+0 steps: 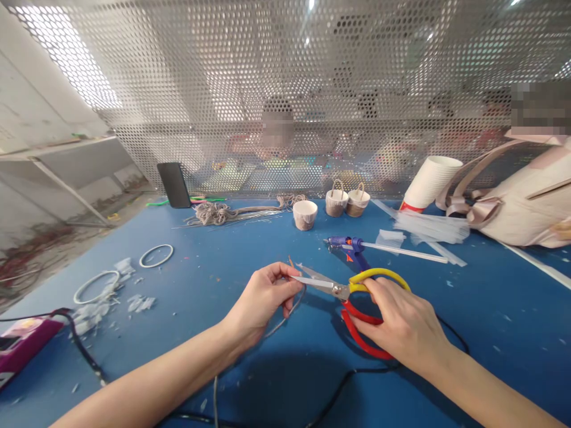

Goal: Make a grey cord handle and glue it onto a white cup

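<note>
My left hand [270, 294] is closed in a pinch on a thin grey cord [288, 315], which hangs from its fingers down past my forearm. My right hand [401, 318] holds scissors [339, 290] with one yellow and one red handle. Their blades are parted and point left, with the tips touching or almost touching my left fingertips. A small brownish point shows just above those fingers. Beyond my hands, a blue glue gun [350, 246] with a long clear stick lies on the table. A small white-lined cup [305, 215] stands behind it to the left.
Two handled cups [336, 202], a grey cord bundle [213, 213] and a phone [173, 185] line the back. Stacked paper cups [430, 181], clear strips [428, 224] and a bag [526, 190] are right. White rings [156, 255] and a purple device [29, 345] are left; black cable runs in front.
</note>
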